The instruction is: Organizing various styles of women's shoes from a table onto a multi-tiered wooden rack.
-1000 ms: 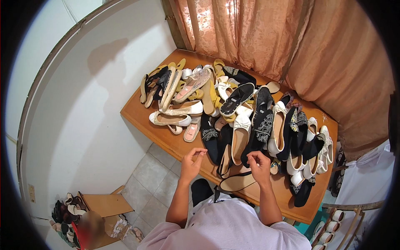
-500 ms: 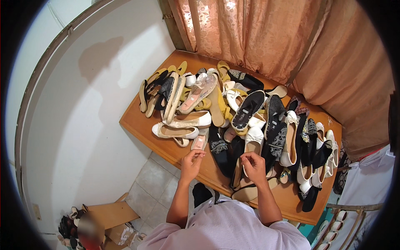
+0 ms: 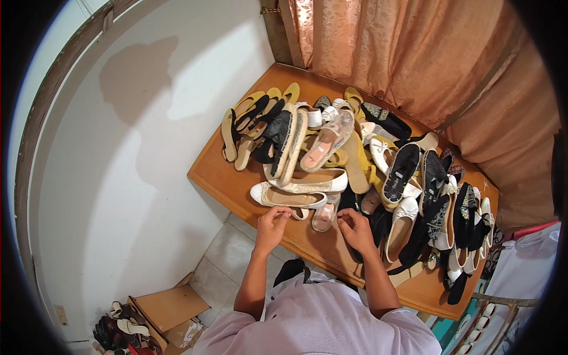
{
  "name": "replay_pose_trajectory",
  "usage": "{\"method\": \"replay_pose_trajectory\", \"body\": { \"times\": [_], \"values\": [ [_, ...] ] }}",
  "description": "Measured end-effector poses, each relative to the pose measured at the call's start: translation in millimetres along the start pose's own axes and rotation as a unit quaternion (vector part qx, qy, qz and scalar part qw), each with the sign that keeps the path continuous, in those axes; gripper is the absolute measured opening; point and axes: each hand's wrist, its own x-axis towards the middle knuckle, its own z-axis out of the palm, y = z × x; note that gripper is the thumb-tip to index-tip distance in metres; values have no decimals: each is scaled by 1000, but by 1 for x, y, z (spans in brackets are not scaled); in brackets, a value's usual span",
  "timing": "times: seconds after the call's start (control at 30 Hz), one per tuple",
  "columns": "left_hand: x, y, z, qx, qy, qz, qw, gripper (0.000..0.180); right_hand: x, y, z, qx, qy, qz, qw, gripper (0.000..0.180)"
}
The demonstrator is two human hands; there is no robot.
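My left hand (image 3: 273, 229) hovers at the table's near edge, thumb and fingers pinched together. Its fingertips are beside a small pale shoe toe (image 3: 300, 213), which peeks from under a white ballet flat (image 3: 288, 196). My right hand (image 3: 357, 230) has its fingers curled in toward the thumb, next to black shoes. Whatever either hand pinches, if anything, is too small to make out. Between the hands lies a clear slip-on sandal with a pink insole (image 3: 323, 216). Behind it are a white flat with a clear side (image 3: 316, 178) and black-and-beige espadrilles (image 3: 281, 131).
A heap of black, white and yellow shoes covers much of the brown wooden table (image 3: 211, 171). Orange curtains (image 3: 408, 53) hang behind it, with a white wall (image 3: 165, 148) on the left. A cardboard box (image 3: 171, 307) and more shoes (image 3: 121, 331) are at lower left.
The view has shifted, so the table and shoes appear farther right. My hands now stand farther left along the heap, either side of the clear sandal, with fingers still drawn in.
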Motion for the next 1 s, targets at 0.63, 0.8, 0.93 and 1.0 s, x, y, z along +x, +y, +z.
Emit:
{"method": "replay_pose_trajectory", "body": {
  "times": [0.63,0.8,0.93,1.0],
  "values": [
    [65,-99,-74,-48,112,-185,975,16,31,36,88,-84,9,61,995,31],
    [54,-75,-80,70,125,-81,986,28,16,17,70,-88,-89,10,992,23],
    [43,-8,-75,-98,143,31,984,67,11,-21,58,-85,-104,-26,991,23],
    [42,14,-72,-127,109,64,984,97,11,-43,53,-52,-66,-50,995,19]
  ]
}}
